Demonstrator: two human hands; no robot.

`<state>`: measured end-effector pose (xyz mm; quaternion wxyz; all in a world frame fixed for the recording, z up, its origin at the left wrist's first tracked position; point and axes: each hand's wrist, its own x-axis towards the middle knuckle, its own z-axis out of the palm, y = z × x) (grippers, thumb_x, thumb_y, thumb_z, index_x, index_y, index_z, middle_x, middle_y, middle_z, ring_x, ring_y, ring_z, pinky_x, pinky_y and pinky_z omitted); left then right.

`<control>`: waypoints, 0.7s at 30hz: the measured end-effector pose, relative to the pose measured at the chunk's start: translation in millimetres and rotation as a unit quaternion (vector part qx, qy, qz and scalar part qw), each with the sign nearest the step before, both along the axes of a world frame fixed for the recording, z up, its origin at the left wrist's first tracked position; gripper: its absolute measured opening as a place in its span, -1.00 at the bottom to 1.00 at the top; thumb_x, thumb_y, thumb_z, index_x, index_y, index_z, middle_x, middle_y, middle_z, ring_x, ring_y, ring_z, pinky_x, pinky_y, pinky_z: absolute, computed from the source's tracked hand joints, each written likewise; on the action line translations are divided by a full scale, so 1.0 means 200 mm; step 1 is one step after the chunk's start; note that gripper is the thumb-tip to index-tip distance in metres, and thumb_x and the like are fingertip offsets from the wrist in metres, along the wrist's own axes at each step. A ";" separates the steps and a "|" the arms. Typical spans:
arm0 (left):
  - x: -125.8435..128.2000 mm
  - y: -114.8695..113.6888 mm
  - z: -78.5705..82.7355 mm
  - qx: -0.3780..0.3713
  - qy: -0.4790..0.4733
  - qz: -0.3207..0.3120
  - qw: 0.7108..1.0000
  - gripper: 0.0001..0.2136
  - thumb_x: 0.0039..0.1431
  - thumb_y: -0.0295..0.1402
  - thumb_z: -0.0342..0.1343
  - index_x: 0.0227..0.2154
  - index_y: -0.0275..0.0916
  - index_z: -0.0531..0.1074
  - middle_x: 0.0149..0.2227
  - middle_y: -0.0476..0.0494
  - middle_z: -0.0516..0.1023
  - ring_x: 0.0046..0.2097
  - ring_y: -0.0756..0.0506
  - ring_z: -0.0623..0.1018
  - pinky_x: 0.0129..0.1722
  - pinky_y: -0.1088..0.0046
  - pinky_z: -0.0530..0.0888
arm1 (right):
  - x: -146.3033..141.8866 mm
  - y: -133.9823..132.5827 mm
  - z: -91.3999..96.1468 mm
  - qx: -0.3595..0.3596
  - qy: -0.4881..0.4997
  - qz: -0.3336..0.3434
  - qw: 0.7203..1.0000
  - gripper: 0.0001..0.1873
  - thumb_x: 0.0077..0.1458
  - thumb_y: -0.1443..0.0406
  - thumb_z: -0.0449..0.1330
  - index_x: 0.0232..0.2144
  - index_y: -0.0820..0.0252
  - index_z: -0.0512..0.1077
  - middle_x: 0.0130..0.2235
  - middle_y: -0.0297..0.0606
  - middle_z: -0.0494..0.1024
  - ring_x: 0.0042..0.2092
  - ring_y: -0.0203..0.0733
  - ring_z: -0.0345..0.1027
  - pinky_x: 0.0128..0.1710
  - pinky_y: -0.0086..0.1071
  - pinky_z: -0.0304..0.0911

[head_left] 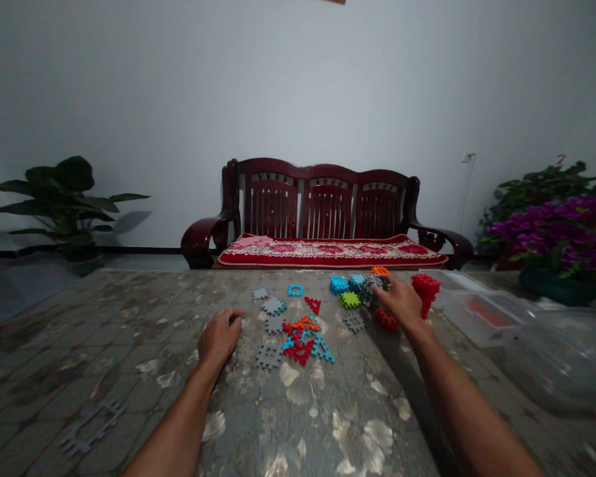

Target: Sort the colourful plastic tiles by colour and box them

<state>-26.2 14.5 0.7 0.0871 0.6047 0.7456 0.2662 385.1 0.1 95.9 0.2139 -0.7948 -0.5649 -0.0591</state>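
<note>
While our left hand (220, 334) lies half-curled, empty, bracing on the bench (129, 344), right hand (402, 301) fingers wrap the grey toothed block (371, 289).

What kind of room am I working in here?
Likely a home living room: a dark wooden bench with a red cushion, a potted plant, and plastic toy pieces on the table.

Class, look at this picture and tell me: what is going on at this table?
A person is at a patterned table. The right hand touches a grey cluster between a blue block and a red block; whether it grips is unclear. The left hand rests empty beside loose flat interlocking tiles. A clear box stands at the right.
</note>
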 end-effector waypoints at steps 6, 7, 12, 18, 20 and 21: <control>-0.01 0.01 -0.01 0.002 -0.007 -0.001 1.000 -0.70 0.20 -0.35 -0.01 -0.11 -0.07 0.59 -0.01 -0.05 0.62 -0.04 -0.12 0.58 -0.14 0.46 0.45 | 0.08 0.12 0.04 -0.050 -0.054 0.002 0.997 -0.45 0.19 0.02 0.14 0.16 0.08 0.43 0.04 -0.06 0.59 0.08 0.12 0.45 -0.07 -0.21 0.33; 0.00 0.01 -0.01 0.001 -0.007 0.000 1.000 -0.70 0.20 -0.35 -0.01 -0.11 -0.07 0.59 0.00 -0.05 0.62 -0.04 -0.13 0.58 -0.13 0.45 0.45 | 0.08 0.13 0.04 -0.055 -0.055 0.002 0.997 -0.43 0.19 0.01 0.14 0.18 0.07 0.41 0.05 -0.06 0.59 0.09 0.13 0.44 -0.08 -0.21 0.33; 0.00 0.00 0.00 -0.009 -0.007 0.004 1.000 -0.70 0.21 -0.34 -0.01 -0.10 -0.08 0.58 0.00 -0.06 0.62 -0.04 -0.13 0.59 -0.13 0.44 0.46 | 0.08 0.16 0.04 -0.082 -0.085 0.008 0.993 -0.31 0.14 -0.07 0.18 0.22 0.10 0.34 0.06 -0.02 0.57 0.09 0.18 0.42 -0.08 -0.16 0.32; 0.00 0.01 -0.01 0.005 0.003 0.002 1.000 -0.71 0.22 -0.35 0.00 -0.12 -0.06 0.58 -0.04 -0.03 0.63 -0.06 -0.10 0.59 -0.14 0.49 0.45 | 0.05 0.17 0.05 -0.094 -0.158 0.015 0.983 -0.22 0.06 -0.12 0.24 0.22 0.16 0.31 0.03 0.04 0.57 0.12 0.19 0.36 -0.06 -0.17 0.27; 0.00 0.01 -0.01 0.007 0.003 0.002 1.000 -0.72 0.22 -0.36 0.00 -0.12 -0.06 0.58 -0.04 -0.04 0.63 -0.05 -0.10 0.59 -0.14 0.48 0.45 | 0.03 0.17 0.05 -0.097 -0.166 0.018 0.981 -0.21 0.06 -0.08 0.25 0.23 0.17 0.28 0.03 0.04 0.57 0.11 0.17 0.36 -0.07 -0.18 0.26; 0.00 0.00 -0.01 0.006 0.002 0.001 1.000 -0.72 0.21 -0.36 0.01 -0.12 -0.07 0.59 -0.04 -0.04 0.63 -0.05 -0.11 0.59 -0.13 0.47 0.45 | 0.03 0.18 0.04 -0.098 -0.169 0.018 0.981 -0.21 0.06 -0.06 0.25 0.24 0.18 0.27 0.03 0.05 0.57 0.11 0.17 0.36 -0.07 -0.18 0.26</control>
